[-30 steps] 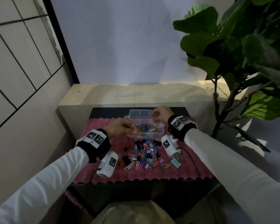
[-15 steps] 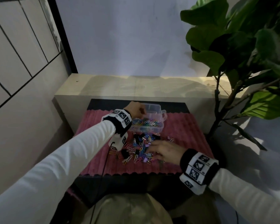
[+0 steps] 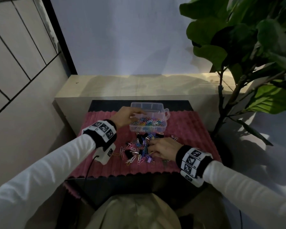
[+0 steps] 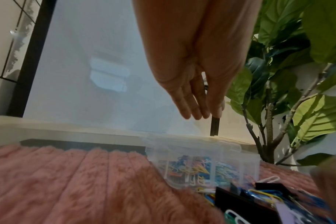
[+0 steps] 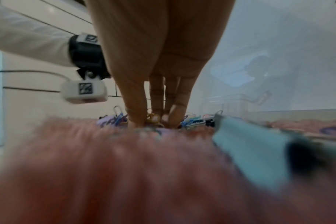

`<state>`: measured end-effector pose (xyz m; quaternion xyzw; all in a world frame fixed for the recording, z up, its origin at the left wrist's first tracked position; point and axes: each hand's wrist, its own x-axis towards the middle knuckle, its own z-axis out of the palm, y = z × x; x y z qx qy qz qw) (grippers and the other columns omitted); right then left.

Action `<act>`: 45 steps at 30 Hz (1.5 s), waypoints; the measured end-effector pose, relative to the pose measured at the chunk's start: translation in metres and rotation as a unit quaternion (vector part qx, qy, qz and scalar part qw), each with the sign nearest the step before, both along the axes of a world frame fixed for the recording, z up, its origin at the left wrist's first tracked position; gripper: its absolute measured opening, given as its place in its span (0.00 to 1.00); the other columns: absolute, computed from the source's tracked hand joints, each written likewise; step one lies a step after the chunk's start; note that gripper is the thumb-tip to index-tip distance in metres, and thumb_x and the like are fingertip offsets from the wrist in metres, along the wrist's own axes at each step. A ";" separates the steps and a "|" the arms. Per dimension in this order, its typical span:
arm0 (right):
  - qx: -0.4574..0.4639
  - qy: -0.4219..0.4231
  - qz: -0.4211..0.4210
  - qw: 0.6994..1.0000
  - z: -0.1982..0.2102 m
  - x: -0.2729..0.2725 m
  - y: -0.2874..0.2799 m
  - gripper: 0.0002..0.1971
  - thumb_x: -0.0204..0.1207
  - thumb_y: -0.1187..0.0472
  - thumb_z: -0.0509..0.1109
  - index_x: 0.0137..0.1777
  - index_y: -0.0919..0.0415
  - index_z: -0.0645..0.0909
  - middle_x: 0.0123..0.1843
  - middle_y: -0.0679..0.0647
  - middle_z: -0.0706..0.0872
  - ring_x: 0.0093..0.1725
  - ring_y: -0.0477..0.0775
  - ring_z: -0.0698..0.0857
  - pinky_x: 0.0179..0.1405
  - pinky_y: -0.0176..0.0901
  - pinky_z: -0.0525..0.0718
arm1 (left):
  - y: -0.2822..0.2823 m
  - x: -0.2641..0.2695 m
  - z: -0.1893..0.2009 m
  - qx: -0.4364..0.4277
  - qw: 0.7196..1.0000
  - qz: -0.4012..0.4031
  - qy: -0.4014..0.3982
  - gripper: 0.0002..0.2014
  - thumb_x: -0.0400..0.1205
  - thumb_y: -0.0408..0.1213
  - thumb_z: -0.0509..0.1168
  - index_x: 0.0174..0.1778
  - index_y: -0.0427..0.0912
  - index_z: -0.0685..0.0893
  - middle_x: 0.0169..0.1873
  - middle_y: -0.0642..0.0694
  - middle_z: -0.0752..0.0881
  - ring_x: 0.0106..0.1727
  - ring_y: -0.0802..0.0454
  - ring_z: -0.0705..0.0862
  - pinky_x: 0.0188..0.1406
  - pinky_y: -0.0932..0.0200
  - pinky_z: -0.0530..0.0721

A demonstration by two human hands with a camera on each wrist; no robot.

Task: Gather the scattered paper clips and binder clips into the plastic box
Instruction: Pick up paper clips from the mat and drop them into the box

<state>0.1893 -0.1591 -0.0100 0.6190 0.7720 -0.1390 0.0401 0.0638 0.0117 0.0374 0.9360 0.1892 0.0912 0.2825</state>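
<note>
A clear plastic box (image 3: 165, 111) holding coloured paper clips stands at the back of the pink mat. In front of it lies a pile of paper clips and binder clips (image 3: 137, 147). My left hand (image 3: 135, 114) hovers over the box's left side and pinches a black binder clip (image 4: 215, 125) between thumb and fingers (image 4: 194, 112), just above the box (image 4: 201, 151). My right hand (image 3: 153, 147) is palm down on the pile's right side. Its thumb and fingers (image 5: 134, 119) close on a few clips, one of them yellow (image 5: 153, 119).
The ribbed pink mat (image 3: 185, 129) covers a small black table below a pale ledge (image 3: 139, 86). A leafy plant (image 3: 238, 47) stands close on the right. A teal binder clip (image 5: 249, 148) lies near my right wrist. Tiled wall on the left.
A second ago both hands were at the box. Since then my right hand dropped to the pile, and my left hand moved over the box's left side.
</note>
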 end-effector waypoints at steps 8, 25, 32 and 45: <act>-0.003 0.216 -0.190 0.958 0.016 0.029 0.006 0.09 0.71 0.62 0.74 0.48 0.65 0.86 0.41 0.54 0.89 0.34 0.45 0.84 0.35 0.24 0.79 | -0.068 -0.046 -0.023 0.001 0.987 -0.057 0.151 0.13 0.77 0.37 0.67 0.58 0.42 0.83 0.55 0.45 0.86 0.53 0.54 0.83 0.57 0.60 0.78; 0.069 0.369 -0.345 0.860 0.066 0.077 0.062 0.04 0.67 0.68 0.76 0.36 0.60 0.85 0.32 0.53 0.86 0.23 0.39 0.84 0.26 0.29 0.81 | -0.099 -0.037 -0.063 0.065 0.994 -0.006 0.084 0.09 0.76 0.31 0.66 0.51 0.40 0.81 0.53 0.41 0.76 0.52 0.43 0.80 0.51 0.55 0.78; 0.054 0.316 -0.367 0.873 0.061 0.075 0.085 0.10 0.68 0.68 0.76 0.49 0.69 0.86 0.37 0.58 0.89 0.27 0.45 0.85 0.41 0.44 0.87 | -0.065 -0.043 -0.049 -0.126 0.988 0.029 0.087 0.08 0.70 0.34 0.74 0.43 0.38 0.87 0.34 0.56 0.83 0.35 0.73 0.80 0.40 0.82 0.72; 0.083 0.228 -0.276 0.930 0.047 0.076 0.038 0.12 0.77 0.70 0.64 0.57 0.65 0.84 0.57 0.61 0.88 0.57 0.55 0.86 0.61 0.41 0.81 | -0.012 -0.042 -0.010 -0.313 0.937 0.144 -0.045 0.02 0.74 0.29 0.69 0.40 0.38 0.86 0.30 0.56 0.88 0.30 0.70 0.84 0.30 0.79 0.79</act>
